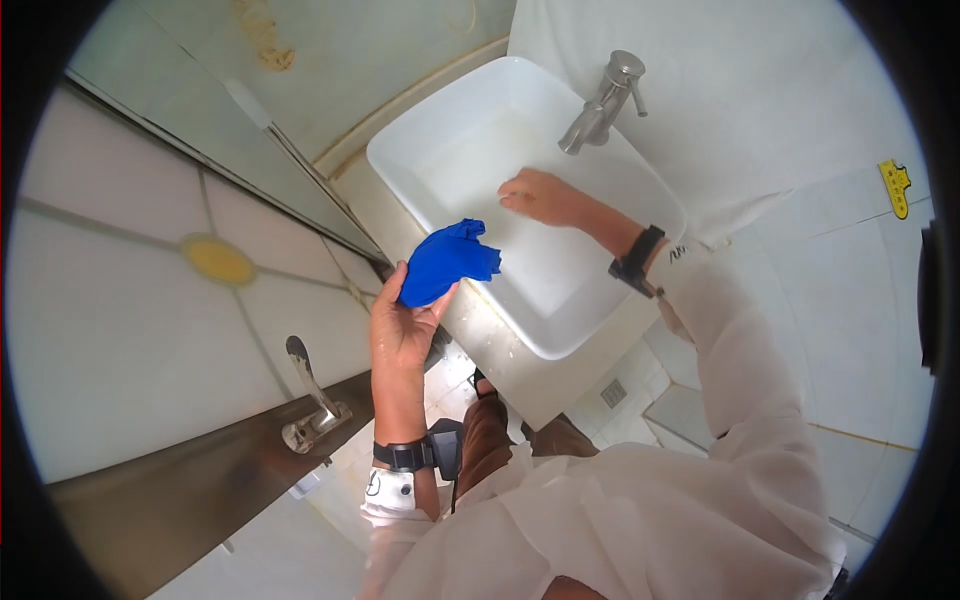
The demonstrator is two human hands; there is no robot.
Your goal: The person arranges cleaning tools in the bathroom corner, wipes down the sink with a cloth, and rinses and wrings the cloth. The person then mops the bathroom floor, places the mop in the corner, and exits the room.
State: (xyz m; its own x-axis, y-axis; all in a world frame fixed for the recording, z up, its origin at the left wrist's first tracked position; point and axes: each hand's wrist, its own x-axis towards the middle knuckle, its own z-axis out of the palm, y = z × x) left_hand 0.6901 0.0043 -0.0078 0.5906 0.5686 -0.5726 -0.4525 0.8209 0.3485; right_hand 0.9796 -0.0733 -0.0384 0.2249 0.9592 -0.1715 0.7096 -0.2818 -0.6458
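A bunched bright blue cloth (447,264) rests in my left hand (402,330), whose fingers are closed around its lower part. It is held over the near left rim of the white sink (540,345). Above the basin is my right hand (542,196), with its fingers curled together. Whatever lies between those fingertips, if anything, is too small to make out. The right hand and the blue cloth are apart. Beyond the right hand stands a metal faucet (602,102) with its lever at the right.
A door (120,290) with a metal handle (315,420) stands open close on my left. The pale counter (500,365) frames the sink. A yellow sticker (894,189) is on the tiled wall at right. A floor drain (613,393) lies below.
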